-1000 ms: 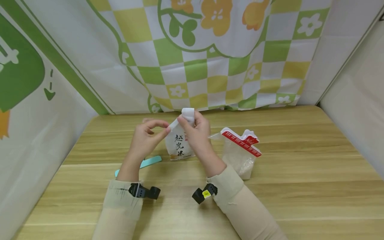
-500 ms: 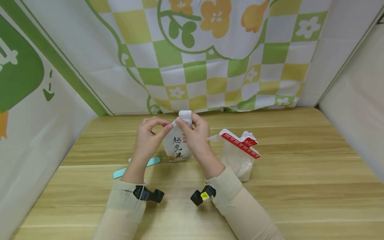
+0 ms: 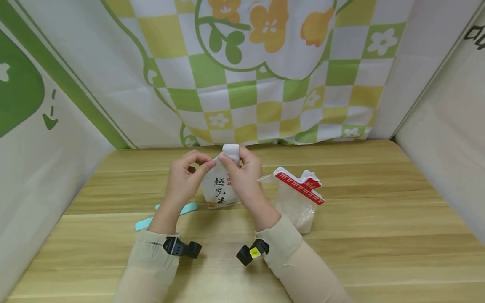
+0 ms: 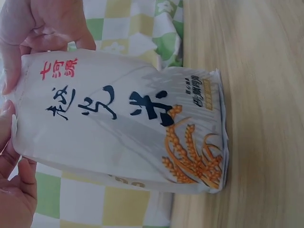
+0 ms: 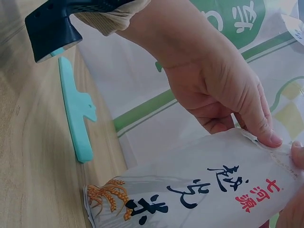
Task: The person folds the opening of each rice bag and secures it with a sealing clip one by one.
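Note:
A white paper-like bag (image 3: pixel 220 189) with black and red characters and printed orange grain ears stands upright on the table, its top edge folded over. My left hand (image 3: pixel 185 176) pinches the left end of that edge between thumb and index finger. On the other side, my right hand (image 3: pixel 246 172) grips the folded strip, thumb in front and fingers behind. The left wrist view shows the printed front of the bag (image 4: pixel 114 114) at close range. In the right wrist view, my left hand (image 5: pixel 218 80) holds the bag's top corner, while my right hand (image 5: pixel 292 209) is only partly visible.
A transparent bag (image 3: pixel 293 210) of pale grains stands to the right, closed by a red and white clip (image 3: pixel 299 185). A turquoise bag clip (image 5: pixel 76 114) lies on the wooden table (image 3: pixel 379 235) at left, partly behind my left forearm. A patterned cloth (image 3: pixel 242 92) hangs behind.
My left fingertips have come closer to my right thumb along the bag's top edge. The head view has shifted slightly, and the turquoise clip shows more beside my left forearm.

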A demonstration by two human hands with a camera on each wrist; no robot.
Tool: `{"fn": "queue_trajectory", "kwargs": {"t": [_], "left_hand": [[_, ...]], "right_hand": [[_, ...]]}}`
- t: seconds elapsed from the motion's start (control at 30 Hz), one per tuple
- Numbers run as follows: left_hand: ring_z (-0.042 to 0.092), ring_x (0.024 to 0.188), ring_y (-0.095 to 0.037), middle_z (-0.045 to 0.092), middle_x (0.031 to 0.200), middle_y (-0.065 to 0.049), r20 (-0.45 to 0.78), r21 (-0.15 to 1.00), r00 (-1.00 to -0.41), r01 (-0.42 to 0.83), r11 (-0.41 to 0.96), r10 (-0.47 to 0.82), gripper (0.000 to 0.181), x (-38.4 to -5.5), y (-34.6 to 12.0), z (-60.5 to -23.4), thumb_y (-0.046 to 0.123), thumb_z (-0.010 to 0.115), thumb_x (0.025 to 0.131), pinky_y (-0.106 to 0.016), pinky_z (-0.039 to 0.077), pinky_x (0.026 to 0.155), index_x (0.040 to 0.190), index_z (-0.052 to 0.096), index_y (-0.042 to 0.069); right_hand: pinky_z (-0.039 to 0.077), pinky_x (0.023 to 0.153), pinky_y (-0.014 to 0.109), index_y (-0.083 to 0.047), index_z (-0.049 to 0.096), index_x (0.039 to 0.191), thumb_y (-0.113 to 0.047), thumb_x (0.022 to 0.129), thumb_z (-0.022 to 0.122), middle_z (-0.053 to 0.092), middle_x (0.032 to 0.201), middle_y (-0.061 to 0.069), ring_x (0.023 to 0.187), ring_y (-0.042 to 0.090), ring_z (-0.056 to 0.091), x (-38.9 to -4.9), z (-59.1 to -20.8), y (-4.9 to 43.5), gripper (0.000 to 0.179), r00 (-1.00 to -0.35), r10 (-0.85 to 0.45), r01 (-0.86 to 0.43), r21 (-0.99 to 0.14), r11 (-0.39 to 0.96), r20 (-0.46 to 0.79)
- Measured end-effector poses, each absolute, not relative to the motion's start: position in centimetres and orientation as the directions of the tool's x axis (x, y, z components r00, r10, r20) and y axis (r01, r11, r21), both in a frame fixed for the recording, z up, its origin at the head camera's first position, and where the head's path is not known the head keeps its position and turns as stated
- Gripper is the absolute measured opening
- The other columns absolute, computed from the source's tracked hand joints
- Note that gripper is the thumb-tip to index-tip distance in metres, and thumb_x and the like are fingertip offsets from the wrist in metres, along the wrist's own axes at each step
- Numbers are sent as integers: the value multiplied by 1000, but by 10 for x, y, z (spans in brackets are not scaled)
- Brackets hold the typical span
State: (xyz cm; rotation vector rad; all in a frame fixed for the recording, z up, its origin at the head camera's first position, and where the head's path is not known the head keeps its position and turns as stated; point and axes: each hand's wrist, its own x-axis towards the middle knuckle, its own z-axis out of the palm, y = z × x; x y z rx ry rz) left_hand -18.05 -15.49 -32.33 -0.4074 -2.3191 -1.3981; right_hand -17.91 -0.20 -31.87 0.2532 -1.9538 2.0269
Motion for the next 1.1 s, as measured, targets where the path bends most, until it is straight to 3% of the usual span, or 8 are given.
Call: {"fn": "queue_trajectory", "kwargs": {"t": [0.3,0.63,0.77,0.93,1.1], "left_hand": [[56,80,-11,72,93,-6,359,718,-919,383,581,162,13,-177,-174,-320,21,70,93,-25,45,66,94,74,8],[56,81,-16,72,90,-6,351,674,-919,382,632,180,12,-179,-178,-318,20,71,92,-24,46,68,90,74,8],[55,77,-16,72,87,-7,376,672,-912,392,629,166,13,-179,-177,-317,18,72,91,-22,45,66,87,74,6],[55,73,-15,72,83,-8,400,666,-903,404,627,157,12,-179,-176,-317,17,74,89,-22,45,65,85,74,5],[54,71,-16,72,83,-8,403,668,-902,405,625,154,13,-178,-177,-317,16,74,89,-25,47,64,85,74,5]], "right_hand": [[53,66,19,6,71,102,-4,84,76,70,96,22,80,6,59,-180,-320,-4,21,-942,130,-321,-944,-72,310],[55,64,21,8,70,102,-2,85,75,69,93,20,77,7,59,-184,-322,-3,20,-938,139,-331,-939,-96,316],[55,64,22,7,69,104,-6,86,75,69,94,19,76,7,60,-185,-323,-2,22,-959,92,-277,-956,-93,269],[48,54,21,5,69,104,-10,87,76,70,89,16,64,8,58,-186,-327,-2,24,-986,-6,-165,-985,-59,165],[49,56,22,4,70,104,-12,87,76,71,91,19,65,9,59,-187,-329,-3,23,-987,-20,-156,-987,-42,157]]}}
